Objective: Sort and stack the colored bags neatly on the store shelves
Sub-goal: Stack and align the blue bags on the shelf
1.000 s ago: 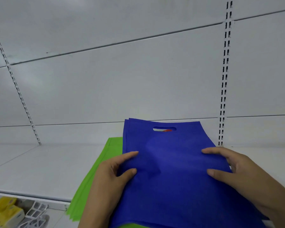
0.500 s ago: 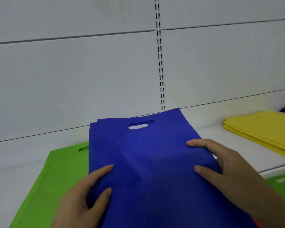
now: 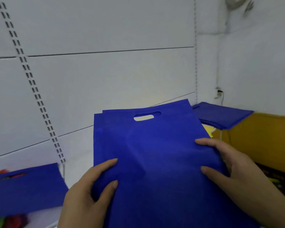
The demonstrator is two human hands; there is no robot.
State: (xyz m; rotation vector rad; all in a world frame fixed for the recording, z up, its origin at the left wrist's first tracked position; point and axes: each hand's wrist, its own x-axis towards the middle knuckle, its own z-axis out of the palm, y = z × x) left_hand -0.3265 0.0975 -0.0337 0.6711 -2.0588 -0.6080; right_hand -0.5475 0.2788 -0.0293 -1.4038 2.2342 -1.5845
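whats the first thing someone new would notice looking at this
The held blue bags fill the centre, gripped by the left hand at the lower left edge and the right hand at the right edge, with a cut-out handle near the top. Another blue pile lies on the shelf at right beyond them, and a blue bag lies at lower left.

A stack of blue bags (image 3: 220, 115) lies on the far shelf, surface hidden.
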